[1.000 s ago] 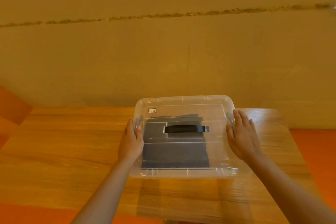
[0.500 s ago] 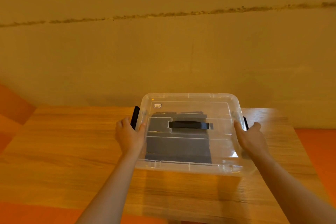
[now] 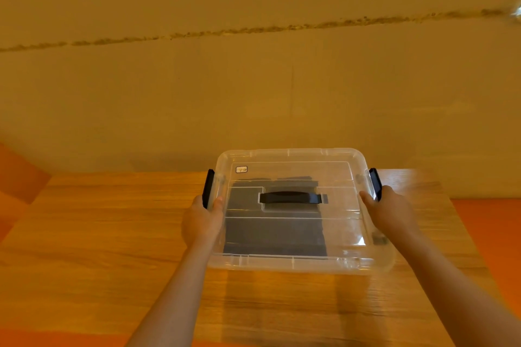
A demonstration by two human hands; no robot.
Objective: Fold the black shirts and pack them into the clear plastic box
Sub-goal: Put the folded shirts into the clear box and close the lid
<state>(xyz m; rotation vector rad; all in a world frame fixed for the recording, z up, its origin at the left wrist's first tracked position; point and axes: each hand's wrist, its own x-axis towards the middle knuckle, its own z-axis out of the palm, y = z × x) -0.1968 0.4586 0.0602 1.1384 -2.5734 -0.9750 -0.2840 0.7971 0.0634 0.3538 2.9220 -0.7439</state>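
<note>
1. Now, keep your left hand point(image 3: 201, 221) gripping the left latch point(image 3: 209, 188) and your right hand point(image 3: 390, 210) gripping the right latch point(image 3: 375, 184).
2. Press both latches inward evenly; uneven force may skew the lid point(image 3: 293, 175).
3. Confirm the clear plastic box point(image 3: 366, 267) rests on the wooden table point(image 3: 98, 234), black shirts point(image 3: 276, 234) folded inside, centre-left.

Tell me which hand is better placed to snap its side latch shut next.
Left, narrowly. The left hand already curls round the left black latch, thumb on the lid. The right hand touches only the lower end of the right latch.
</note>
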